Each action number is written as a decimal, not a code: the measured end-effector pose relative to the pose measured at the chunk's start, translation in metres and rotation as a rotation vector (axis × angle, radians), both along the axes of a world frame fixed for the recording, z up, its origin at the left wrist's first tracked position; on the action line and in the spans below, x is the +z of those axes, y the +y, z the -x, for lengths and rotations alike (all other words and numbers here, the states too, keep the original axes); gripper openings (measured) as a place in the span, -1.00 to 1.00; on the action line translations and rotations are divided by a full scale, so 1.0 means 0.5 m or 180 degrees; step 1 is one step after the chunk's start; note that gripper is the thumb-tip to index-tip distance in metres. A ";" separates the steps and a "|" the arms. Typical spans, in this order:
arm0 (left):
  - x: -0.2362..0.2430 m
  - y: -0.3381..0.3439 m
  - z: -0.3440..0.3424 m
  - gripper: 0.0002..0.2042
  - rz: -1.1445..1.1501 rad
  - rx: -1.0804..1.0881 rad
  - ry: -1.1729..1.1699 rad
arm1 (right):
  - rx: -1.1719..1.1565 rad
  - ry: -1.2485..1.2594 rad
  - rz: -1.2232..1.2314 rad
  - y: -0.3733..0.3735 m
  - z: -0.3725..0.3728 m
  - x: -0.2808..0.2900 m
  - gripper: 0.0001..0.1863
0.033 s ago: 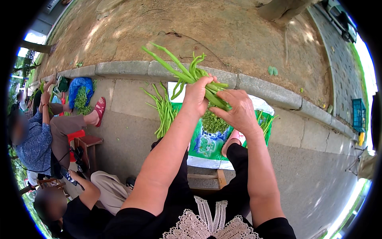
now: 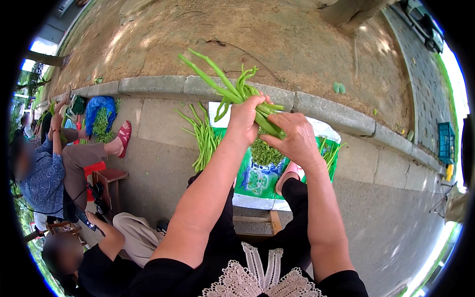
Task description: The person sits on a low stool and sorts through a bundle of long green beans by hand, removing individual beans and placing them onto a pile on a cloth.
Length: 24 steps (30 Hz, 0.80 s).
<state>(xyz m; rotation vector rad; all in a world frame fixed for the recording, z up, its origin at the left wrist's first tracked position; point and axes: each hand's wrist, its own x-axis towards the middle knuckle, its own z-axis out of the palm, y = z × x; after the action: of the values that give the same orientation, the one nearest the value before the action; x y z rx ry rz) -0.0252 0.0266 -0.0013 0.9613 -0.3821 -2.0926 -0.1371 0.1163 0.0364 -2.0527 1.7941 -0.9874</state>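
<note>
My left hand (image 2: 245, 118) is wrapped round a bunch of long green vegetable stalks (image 2: 228, 92), held in the air over the sack. Their longer ends fan out to the far left, and a few thin ones curl over. At the other end, my right hand (image 2: 298, 136) has its thumb and fingers closed about the stalk ends. Below my hands, a heap of small chopped green bits (image 2: 267, 152) lies on a green and white plastic sack (image 2: 257, 180), partly hidden by my hands. More long stalks (image 2: 205, 143) lie at the sack's left, and some others (image 2: 330, 153) at its right.
A stone kerb (image 2: 341, 111) runs beyond the sack, with bare earth behind it. Two people sit at the left, one holding a phone (image 2: 85, 218). A blue bag (image 2: 99, 113) with greens stands near them. A blue crate (image 2: 446, 143) is at the far right.
The bunch of stalks has tipped slightly, its far tips a little higher and to the right. Both hands keep their grip.
</note>
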 end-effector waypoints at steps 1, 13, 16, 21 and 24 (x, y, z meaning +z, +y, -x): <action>0.001 0.000 0.003 -0.87 0.0056 -0.0005 -0.0070 | 0.0026 0.0143 -0.0009 0.001 0.003 0.000 -0.68; 0.024 0.007 0.004 -0.64 0.0459 -0.0645 -0.0080 | -0.0493 -0.1827 -0.1006 0.008 0.005 0.016 -0.79; 0.029 0.012 0.006 -0.60 0.0467 -0.0602 -0.0032 | -0.0566 -0.2253 -0.1478 0.005 0.013 0.025 -0.77; 0.062 0.024 0.006 -0.60 0.0462 -0.0783 -0.0091 | -0.0563 -0.2833 -0.1549 0.005 0.026 0.030 -0.75; 0.047 0.023 0.006 -0.65 0.0444 -0.0792 -0.0200 | -0.0726 -0.2847 -0.1415 0.005 0.032 0.032 -0.74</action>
<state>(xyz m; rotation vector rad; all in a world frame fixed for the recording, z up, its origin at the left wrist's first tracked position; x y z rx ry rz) -0.0284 0.0381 0.0222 0.9375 -0.7017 -2.2262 -0.1530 0.1187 0.0522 -0.9153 1.5421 -1.1656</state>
